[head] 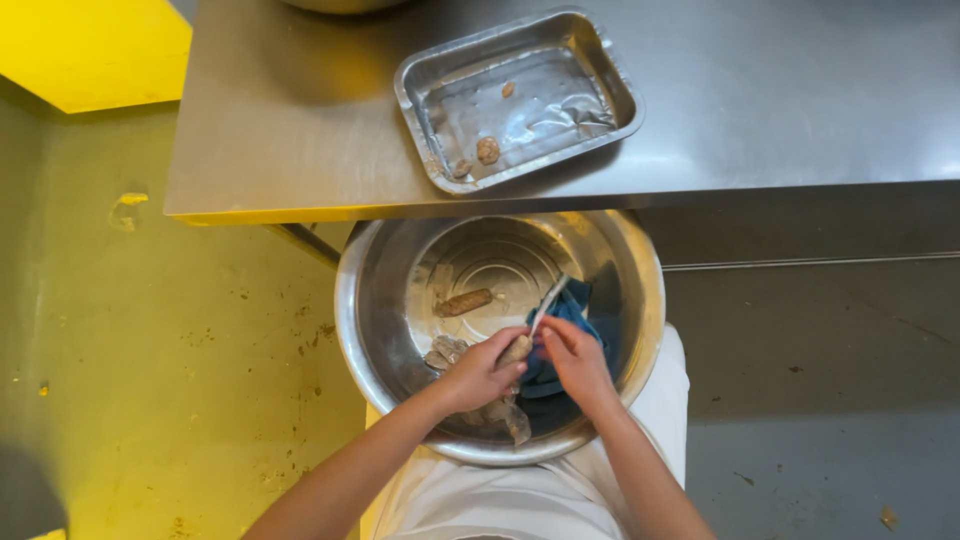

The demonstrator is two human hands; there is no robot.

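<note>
Presently, at lower centre of the frame, peeling is in hand over the steel bowl (350,300). The left hand (480,372) is closed around a small tan root piece (516,350). The right hand (578,358) is clamped on a pale-handled knife (548,303), its blade meeting the piece. A second root (463,302) lies on the bowl floor beside a blue cloth (580,310). Judged next: rotate the piece against the blade while keeping the grip firm.

No packages, labels, signs or screens show anywhere in this view
</note>
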